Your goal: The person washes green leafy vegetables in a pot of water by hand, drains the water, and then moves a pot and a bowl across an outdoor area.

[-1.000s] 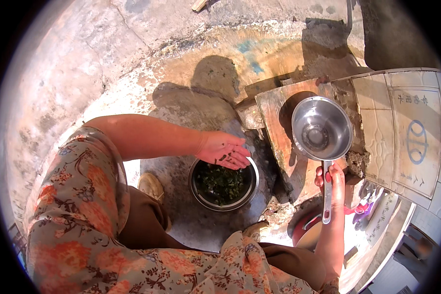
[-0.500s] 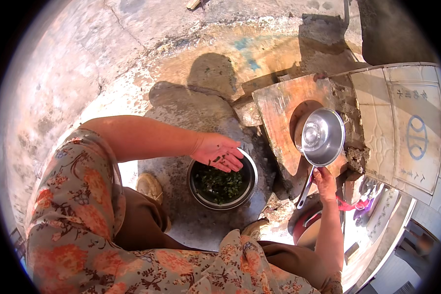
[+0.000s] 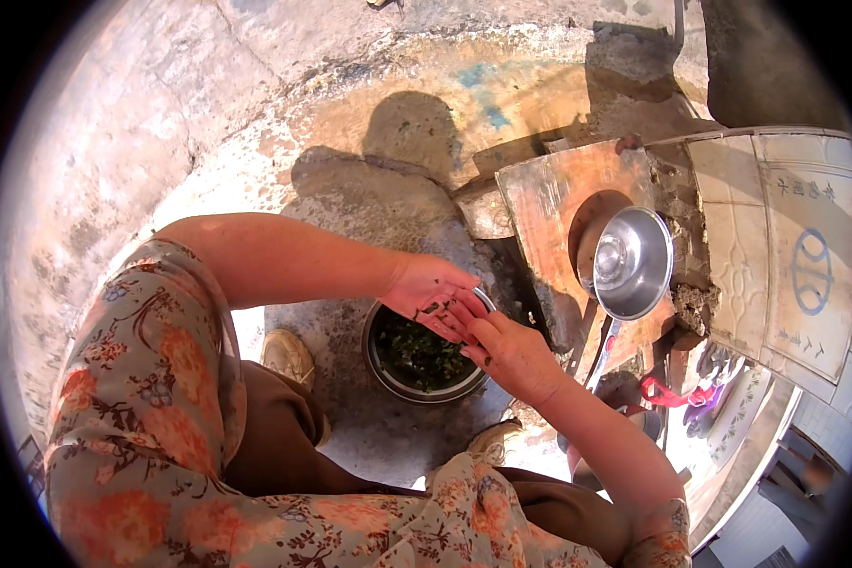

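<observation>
Over a metal basin [image 3: 374,364] of chopped leafy greens [image 3: 424,352], my left hand [image 3: 434,295] is open, palm up, with small dark green bits stuck to it. My right hand [image 3: 511,355] meets the fingers of the left, its own fingers bent and pressed together at their tips. Whatever may be in that pinch is hidden. To the right, a shiny long-handled metal pan [image 3: 634,265] rests by itself on an orange-brown slab [image 3: 563,189], its handle toward me.
A tiled counter [image 3: 729,256] borders the slab on the right. Below it are a pink-red strap [image 3: 672,393] and several items partly hidden by my right arm. My shoes [image 3: 289,360] flank the basin on the stained concrete ground [image 3: 346,435].
My right hand has let go of the pan's handle and come left to the fingers of my left hand. The pan stays on the slab. My left hand has hardly moved.
</observation>
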The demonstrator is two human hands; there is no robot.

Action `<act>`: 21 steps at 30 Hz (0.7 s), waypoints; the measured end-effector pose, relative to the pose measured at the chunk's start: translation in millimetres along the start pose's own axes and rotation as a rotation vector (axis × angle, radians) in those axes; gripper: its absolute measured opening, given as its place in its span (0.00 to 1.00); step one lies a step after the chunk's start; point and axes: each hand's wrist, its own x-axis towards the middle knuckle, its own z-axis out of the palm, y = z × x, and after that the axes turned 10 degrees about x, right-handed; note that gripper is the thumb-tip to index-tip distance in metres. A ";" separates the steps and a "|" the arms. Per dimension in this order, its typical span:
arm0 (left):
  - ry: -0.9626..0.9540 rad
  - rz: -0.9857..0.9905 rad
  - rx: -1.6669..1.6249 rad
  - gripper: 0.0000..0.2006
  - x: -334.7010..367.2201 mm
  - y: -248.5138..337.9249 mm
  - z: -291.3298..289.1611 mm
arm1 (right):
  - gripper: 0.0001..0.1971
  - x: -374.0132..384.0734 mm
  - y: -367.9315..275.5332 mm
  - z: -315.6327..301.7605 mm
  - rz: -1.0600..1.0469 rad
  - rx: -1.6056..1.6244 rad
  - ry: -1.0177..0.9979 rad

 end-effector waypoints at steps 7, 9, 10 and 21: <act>0.089 -0.125 0.055 0.25 -7.1 21.2 0.3 | 0.06 19.0 25.3 10.6 0.027 -0.079 -0.224; 0.231 -0.136 0.132 0.26 -4.1 20.3 -1.2 | 0.06 26.2 23.9 12.9 0.072 -0.030 -0.359; 0.232 -0.162 0.133 0.27 -7.2 25.1 0.2 | 0.06 30.3 22.3 15.6 0.091 -0.003 -0.427; 0.052 -0.113 -0.040 0.29 -14.0 22.7 -9.4 | 0.09 59.4 -1.2 40.0 -0.030 0.227 0.284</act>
